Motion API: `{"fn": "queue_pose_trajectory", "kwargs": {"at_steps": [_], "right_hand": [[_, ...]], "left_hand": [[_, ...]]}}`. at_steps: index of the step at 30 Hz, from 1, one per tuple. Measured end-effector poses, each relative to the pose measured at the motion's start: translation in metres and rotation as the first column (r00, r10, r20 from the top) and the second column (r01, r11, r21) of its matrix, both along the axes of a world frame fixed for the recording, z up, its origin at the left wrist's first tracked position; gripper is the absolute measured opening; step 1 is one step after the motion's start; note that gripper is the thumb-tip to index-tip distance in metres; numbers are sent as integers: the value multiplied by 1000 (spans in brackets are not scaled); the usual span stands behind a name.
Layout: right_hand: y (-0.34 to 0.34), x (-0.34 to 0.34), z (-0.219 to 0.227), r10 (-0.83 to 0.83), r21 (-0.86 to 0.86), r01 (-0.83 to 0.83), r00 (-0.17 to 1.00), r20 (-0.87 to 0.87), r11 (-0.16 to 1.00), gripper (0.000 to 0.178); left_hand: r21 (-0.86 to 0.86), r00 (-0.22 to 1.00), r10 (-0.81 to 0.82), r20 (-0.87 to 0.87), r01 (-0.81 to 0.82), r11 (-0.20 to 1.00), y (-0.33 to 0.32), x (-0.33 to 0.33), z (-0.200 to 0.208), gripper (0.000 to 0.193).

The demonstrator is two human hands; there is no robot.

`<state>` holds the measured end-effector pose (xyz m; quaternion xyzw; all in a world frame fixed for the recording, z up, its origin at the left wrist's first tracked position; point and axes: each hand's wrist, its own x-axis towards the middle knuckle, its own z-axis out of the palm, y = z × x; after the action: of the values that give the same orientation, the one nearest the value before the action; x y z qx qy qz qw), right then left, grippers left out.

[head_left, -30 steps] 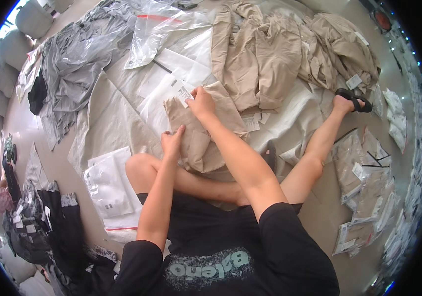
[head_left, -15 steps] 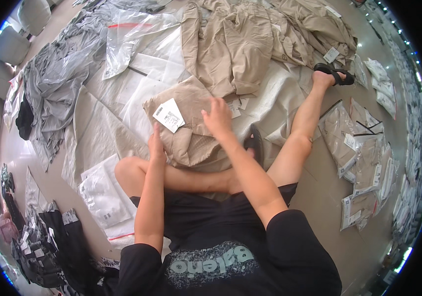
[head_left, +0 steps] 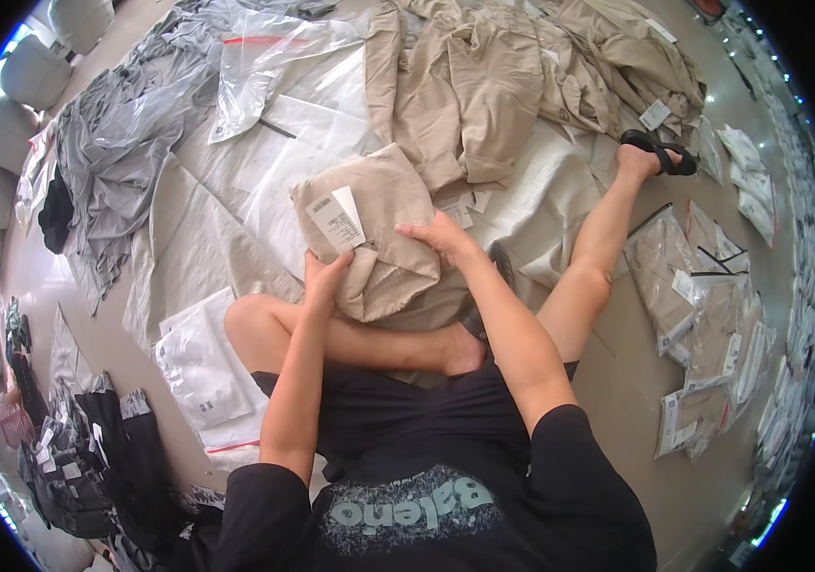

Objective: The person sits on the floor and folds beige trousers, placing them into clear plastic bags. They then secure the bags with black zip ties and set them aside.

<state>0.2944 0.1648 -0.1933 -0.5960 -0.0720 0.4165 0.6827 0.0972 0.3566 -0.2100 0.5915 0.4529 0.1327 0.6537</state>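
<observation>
A folded beige garment (head_left: 393,191), likely trousers, is in front of my crossed leg, with a white paper tag (head_left: 339,217) lying on its top. My left hand (head_left: 324,276) grips its near left side, thumb on top beside the tag and fingers hidden beneath. On the right edge, my right hand (head_left: 443,236) is closed, its thumb pointing left across the cloth and the other fingers mostly under it. Beyond the bundle lie unfolded beige trousers (head_left: 469,95).
A clear plastic bag (head_left: 259,81) with a red strip and grey clothes (head_left: 131,143) lie at the far left. Flat white bags (head_left: 205,367) sit by my left knee. Bagged beige garments (head_left: 698,305) are stacked at the right; dark clothes (head_left: 78,458) lie near left.
My right hand has gone from the top of the folded garment to its right edge and gripped it. My left thumb has come over the near edge. The tag has turned slightly.
</observation>
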Motion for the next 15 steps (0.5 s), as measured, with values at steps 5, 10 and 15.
{"fn": "queue_pose_trajectory", "kwargs": {"at_steps": [5,10,15], "right_hand": [[10,-1,-26,35,-274,73,929,368,959,62],[29,-14,-26,65,-396,232,790,610,888,63],[44,-42,0,8,-232,128,862,506,964,72]], "left_hand": [[-226,999,28,29,-21,974,3,1,10,67],[-95,982,124,141,-111,989,5,1,-16,67],[523,986,126,-107,-52,851,-30,21,2,61]]}}
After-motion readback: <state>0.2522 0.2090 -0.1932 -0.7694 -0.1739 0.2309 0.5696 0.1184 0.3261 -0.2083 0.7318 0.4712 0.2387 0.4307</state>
